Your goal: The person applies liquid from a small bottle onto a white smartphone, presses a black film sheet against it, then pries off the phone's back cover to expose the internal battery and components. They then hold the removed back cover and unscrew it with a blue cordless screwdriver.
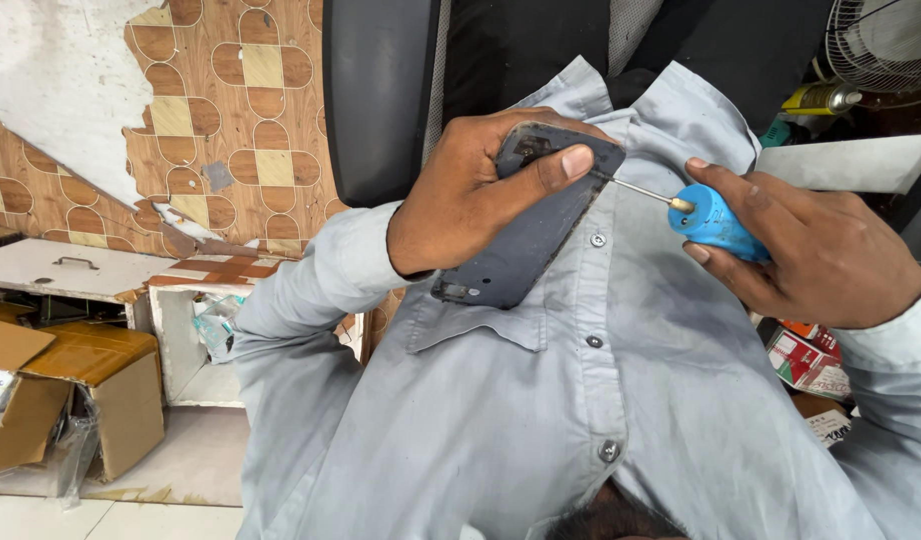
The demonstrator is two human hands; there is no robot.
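My left hand point(461, 195) grips a dark, scuffed phone body point(526, 245) against the front of my light grey shirt point(581, 400), thumb pressed across its upper end. My right hand point(816, 255) holds a small screwdriver by its blue handle point(716, 222). The thin metal shaft point(636, 190) points left, and its tip touches the phone's upper right edge beside my left thumb. Both hands hover in front of my lap, close together.
A black chair point(381, 100) sits behind the hands. Open cardboard boxes point(91, 385) and a white cabinet point(186, 340) stand at the left on a patterned floor. At the right are a fan point(886, 40), a yellow can point(821, 97) and small coloured packets point(806, 360).
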